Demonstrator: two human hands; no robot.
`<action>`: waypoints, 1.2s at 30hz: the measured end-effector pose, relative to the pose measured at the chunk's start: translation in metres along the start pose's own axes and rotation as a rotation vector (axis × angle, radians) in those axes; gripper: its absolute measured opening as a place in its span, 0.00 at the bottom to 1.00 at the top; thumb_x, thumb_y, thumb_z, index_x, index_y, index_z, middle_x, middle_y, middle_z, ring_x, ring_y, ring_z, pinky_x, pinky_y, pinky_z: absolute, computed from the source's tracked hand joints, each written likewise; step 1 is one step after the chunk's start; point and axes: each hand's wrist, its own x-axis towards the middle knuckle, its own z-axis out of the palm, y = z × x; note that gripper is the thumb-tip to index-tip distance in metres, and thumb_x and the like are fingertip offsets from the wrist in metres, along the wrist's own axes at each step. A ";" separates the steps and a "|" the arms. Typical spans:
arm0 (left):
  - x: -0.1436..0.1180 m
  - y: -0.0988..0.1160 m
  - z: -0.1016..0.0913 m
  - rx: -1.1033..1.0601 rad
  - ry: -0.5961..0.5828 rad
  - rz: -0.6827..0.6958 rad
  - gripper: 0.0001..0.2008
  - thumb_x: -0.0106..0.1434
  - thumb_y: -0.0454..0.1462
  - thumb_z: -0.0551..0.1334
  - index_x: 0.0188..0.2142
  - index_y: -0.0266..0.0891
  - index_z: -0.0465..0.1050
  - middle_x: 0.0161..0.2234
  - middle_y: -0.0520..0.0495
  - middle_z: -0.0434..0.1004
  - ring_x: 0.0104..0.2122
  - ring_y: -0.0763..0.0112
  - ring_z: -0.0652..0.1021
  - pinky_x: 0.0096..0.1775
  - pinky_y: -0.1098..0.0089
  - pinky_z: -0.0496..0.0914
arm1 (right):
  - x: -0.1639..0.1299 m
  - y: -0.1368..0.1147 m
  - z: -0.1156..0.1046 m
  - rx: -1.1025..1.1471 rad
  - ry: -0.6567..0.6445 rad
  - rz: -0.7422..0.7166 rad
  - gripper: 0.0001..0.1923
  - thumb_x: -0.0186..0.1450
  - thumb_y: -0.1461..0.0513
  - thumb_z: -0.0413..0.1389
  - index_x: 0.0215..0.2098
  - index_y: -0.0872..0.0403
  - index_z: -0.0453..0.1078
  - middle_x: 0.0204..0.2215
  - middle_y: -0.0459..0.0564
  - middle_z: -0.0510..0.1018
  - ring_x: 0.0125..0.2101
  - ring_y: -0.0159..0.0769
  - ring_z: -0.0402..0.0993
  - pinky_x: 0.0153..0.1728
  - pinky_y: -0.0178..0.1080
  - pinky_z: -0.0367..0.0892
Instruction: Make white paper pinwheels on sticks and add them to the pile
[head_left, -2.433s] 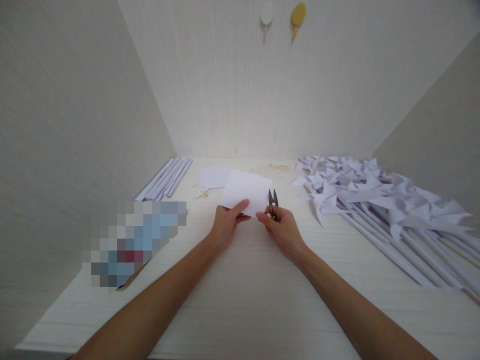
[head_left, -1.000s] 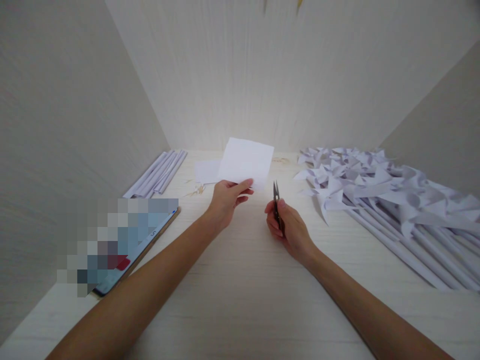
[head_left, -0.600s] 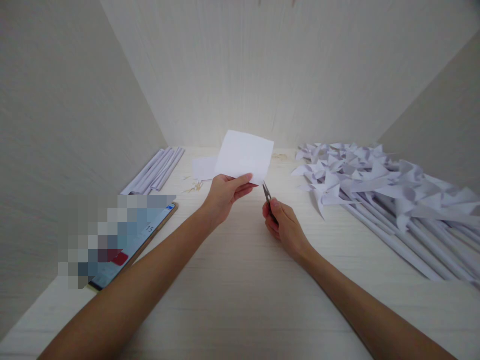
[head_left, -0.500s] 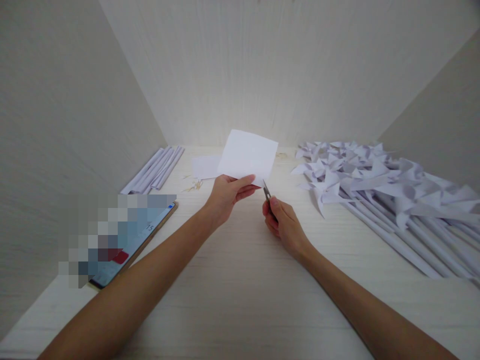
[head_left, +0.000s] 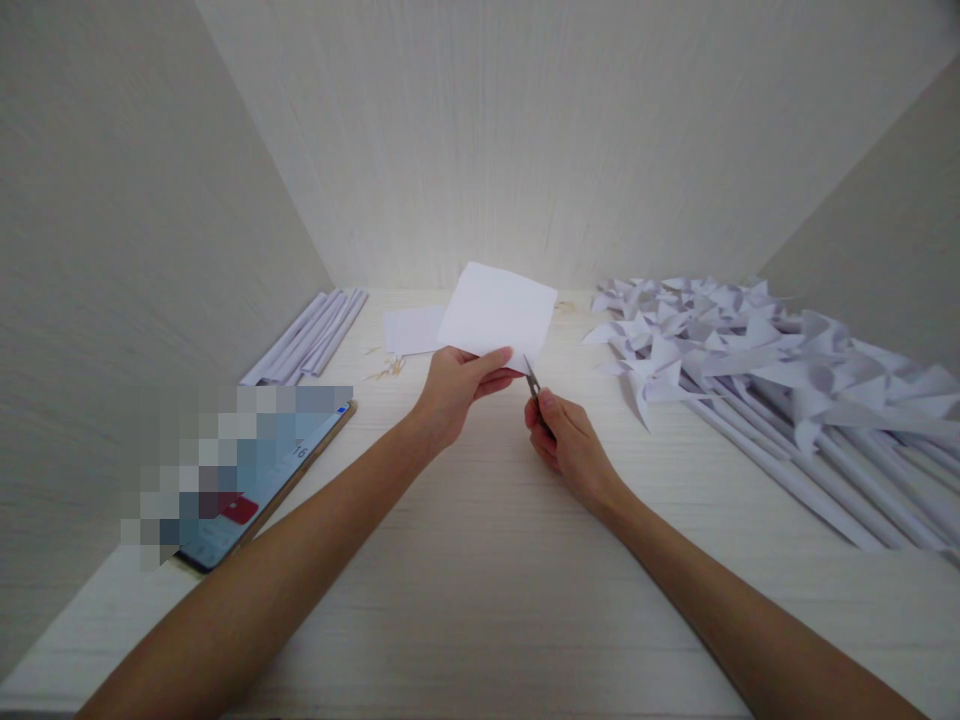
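A square white sheet of paper (head_left: 499,310) is held up in the middle, above the table. My left hand (head_left: 461,385) is closed on its near edge, thumb on top and fingers underneath. Just to the right, my right hand (head_left: 562,430) grips a small pair of dark metal snips (head_left: 534,385). Their pointed tip meets the sheet's near right corner; whether the blades are apart is too small to tell. The snips' handle is mostly hidden in my fingers.
White paper pinwheels (head_left: 720,350) on rolled paper sticks (head_left: 795,460) are heaped at the right. Rolled paper tubes (head_left: 307,340) lie at the back left, near another paper sheet (head_left: 412,330) and small wooden sticks (head_left: 390,368). A phone (head_left: 255,500), partly blurred out, stands by my left forearm.
The sheet has tilted very slightly and the snips' tip has shifted a little up and left at its corner. Both hands keep their holds.
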 end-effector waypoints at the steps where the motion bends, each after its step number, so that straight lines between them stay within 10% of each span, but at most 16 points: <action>1: 0.000 0.000 0.000 0.001 0.002 -0.001 0.04 0.48 0.32 0.65 0.23 0.30 0.74 0.23 0.46 0.77 0.24 0.75 0.77 0.34 0.73 0.71 | 0.000 0.000 0.000 -0.003 0.000 0.000 0.22 0.60 0.46 0.44 0.21 0.54 0.58 0.09 0.35 0.52 0.10 0.22 0.44 0.12 0.30 0.41; 36: 0.000 -0.003 0.000 0.013 0.021 0.029 0.04 0.46 0.32 0.66 0.21 0.31 0.73 0.23 0.48 0.77 0.23 0.76 0.76 0.35 0.72 0.72 | 0.000 0.001 0.000 -0.113 0.029 -0.007 0.23 0.61 0.45 0.42 0.19 0.53 0.57 0.10 0.37 0.53 0.11 0.24 0.46 0.13 0.31 0.43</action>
